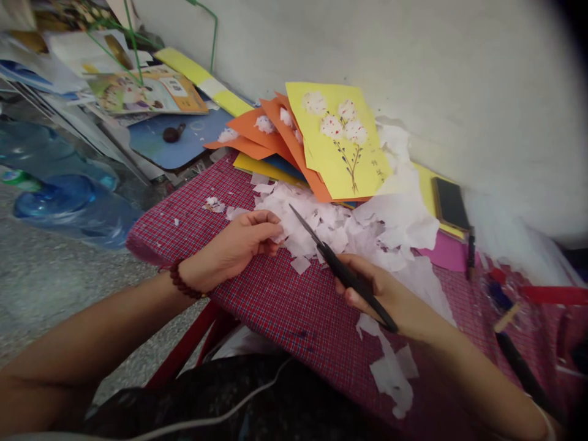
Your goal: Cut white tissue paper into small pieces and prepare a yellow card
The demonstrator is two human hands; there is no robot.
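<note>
Your right hand (386,297) fingers clasp the scissors (337,266); the blades point far-left at the tissue paper (294,239) your left hand (234,248) fingers pinch.

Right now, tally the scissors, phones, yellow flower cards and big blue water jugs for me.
Scissors, in the right hand: 1
Phone: 1
Yellow flower card: 1
Big blue water jugs: 2
Total: 5

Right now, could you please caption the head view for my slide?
Left hand pinches white tissue scraps while right hand holds black scissors over a checked tablecloth.
</note>
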